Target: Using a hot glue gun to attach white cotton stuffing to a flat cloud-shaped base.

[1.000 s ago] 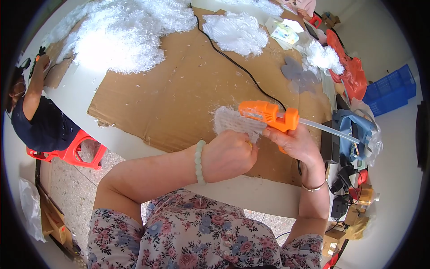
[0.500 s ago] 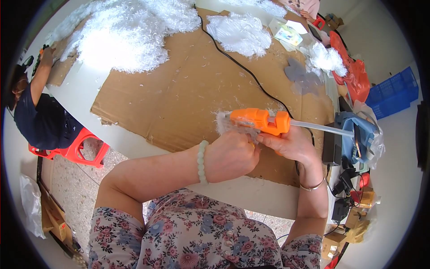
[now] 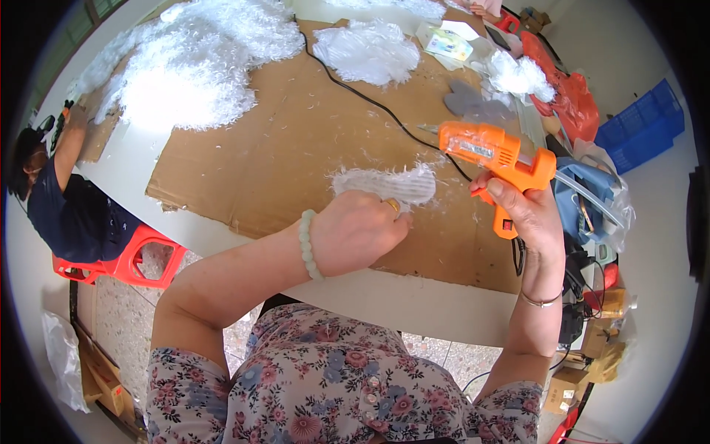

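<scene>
My right hand [image 3: 538, 216] is wrapped round the handle of an orange glue gun [image 3: 488, 146], raised over the right part of the cardboard. The gun's nozzle points left, and a translucent glue stick [image 3: 588, 194] sticks out of its back. My left hand [image 3: 359, 233] is closed, knuckles up, at the near edge of a white piece of fringed fabric [image 3: 396, 183]. That piece shows a ribbed surface with fuzzy edges. The left fingertips are mostly hidden beneath the hand. Nozzle and fabric are apart.
Brown cardboard [image 3: 281, 170] with loose fibres covers the white table. Piles of white fringed material [image 3: 222, 44] and a white bundle [image 3: 367, 52] lie farther off. A black cable [image 3: 377, 103] crosses the cardboard. A co-worker [image 3: 70, 200] sits at left; a blue bag [image 3: 584, 196] is at right.
The glue gun in my right hand has moved up and right, away from the fabric. My left hand has shifted slightly left, and the fabric's ribbed side now shows.
</scene>
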Demonstrator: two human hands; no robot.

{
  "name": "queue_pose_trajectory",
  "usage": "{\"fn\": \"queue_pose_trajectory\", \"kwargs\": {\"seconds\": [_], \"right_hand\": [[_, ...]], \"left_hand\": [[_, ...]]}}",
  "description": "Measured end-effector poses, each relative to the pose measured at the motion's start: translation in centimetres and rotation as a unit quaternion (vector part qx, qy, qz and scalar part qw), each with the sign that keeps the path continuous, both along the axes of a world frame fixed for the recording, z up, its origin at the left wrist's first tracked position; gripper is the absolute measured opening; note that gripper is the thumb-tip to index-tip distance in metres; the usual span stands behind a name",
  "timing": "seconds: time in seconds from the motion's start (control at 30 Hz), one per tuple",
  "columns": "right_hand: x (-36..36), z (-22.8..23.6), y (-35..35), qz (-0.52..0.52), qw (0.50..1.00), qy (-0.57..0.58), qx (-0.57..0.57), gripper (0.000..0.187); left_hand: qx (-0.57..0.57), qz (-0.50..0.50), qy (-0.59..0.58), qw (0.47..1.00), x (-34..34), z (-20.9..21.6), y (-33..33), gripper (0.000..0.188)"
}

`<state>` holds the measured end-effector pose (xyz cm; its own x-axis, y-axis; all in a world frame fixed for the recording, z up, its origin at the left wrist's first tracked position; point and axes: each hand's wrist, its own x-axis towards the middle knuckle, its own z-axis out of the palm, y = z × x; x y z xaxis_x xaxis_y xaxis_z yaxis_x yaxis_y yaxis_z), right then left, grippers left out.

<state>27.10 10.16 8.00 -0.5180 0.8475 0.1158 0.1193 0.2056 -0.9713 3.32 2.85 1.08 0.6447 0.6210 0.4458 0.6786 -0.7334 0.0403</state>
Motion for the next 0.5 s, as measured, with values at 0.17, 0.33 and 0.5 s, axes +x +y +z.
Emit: {"fn": "queue_pose_trajectory", "kwargs": {"seconds": [0.17, 0.33, 0.5], "right_hand": [[1.8, -0.8, -0.7, -0.034, 0.999, -0.033, -0.024, 0.035], [3.3, -1.3, -2.6, -0.058, 0.998, -0.008, -0.025, 0.034], [7.9, 0.8, -4.8, -0.13, 0.981, 0.125, 0.07, 0.041]], "left_hand": [[-0.034, -0.005, -0.048, 0.998, -0.3, 0.8, 0.6, 0.009], [-0.046, -0.028, -0.096, 0.994, -1.5, 0.2, 0.9, 0.011], [-0.059, -0.046, -0.125, 0.989, -2.4, -0.3, 1.6, 0.016]]}}
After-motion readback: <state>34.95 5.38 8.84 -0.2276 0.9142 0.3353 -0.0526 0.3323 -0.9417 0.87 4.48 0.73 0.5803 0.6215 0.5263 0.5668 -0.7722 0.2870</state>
